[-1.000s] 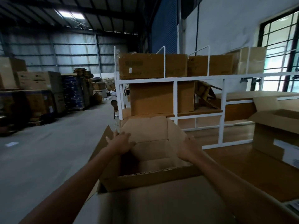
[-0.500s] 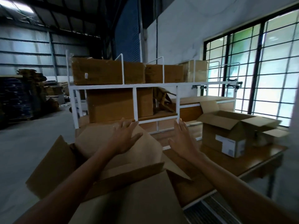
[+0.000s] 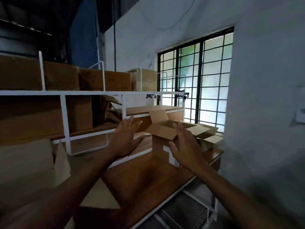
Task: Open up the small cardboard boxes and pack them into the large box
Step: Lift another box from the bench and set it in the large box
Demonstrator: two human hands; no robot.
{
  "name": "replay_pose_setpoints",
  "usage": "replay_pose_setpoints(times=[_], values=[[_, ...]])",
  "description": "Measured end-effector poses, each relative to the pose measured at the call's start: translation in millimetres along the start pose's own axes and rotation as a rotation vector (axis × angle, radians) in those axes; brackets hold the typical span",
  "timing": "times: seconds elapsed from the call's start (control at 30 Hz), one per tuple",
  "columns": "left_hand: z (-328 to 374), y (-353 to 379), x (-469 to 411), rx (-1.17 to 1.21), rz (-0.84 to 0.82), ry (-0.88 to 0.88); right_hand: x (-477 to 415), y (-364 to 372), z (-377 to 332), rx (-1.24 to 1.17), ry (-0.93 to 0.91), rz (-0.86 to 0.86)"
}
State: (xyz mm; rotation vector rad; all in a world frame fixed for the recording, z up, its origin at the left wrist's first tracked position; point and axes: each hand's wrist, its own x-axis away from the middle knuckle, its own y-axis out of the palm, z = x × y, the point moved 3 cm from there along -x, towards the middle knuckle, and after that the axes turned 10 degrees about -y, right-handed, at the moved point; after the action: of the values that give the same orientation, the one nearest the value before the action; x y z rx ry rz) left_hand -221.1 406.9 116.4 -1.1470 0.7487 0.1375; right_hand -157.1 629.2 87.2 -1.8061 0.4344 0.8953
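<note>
Both hands are spread, fingers straight, holding nothing: left hand [image 3: 125, 138] and right hand [image 3: 183, 146] flank the small cardboard box [image 3: 161, 130], centre-right on the desk [image 3: 148, 176]. Likely light, empty card (floppy flaps), so grip the stiffer side walls.

matt cardboard box [image 3: 162, 132], glossy wooden table [image 3: 145, 177]

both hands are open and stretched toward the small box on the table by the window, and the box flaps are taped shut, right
Not quite. The head view shows the small box with its top flaps folded open, not taped shut. The rest holds: the left hand and right hand are both open and stretched toward it on the table by the window.
</note>
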Motion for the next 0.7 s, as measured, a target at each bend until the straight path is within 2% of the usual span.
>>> replay_pose_setpoints(times=[0.17,0.33,0.53,0.7], values=[[57.9,64.6,-56.0,0.106,-0.020,-0.014,-1.8,-28.4,88.1,0.000,0.066,0.024],[94.5,121.4,-93.7,0.098,-0.058,-0.001,-2.0,-30.9,155.5,0.028,0.127,0.022],[108.7,186.8,-143.4,0.144,-0.115,-0.017,-11.4,-5.0,231.8,0.058,0.230,-0.048],[109.7,247.3,-198.4,0.102,-0.142,-0.026,-46.9,34.4,298.6,0.110,0.196,-0.146]])
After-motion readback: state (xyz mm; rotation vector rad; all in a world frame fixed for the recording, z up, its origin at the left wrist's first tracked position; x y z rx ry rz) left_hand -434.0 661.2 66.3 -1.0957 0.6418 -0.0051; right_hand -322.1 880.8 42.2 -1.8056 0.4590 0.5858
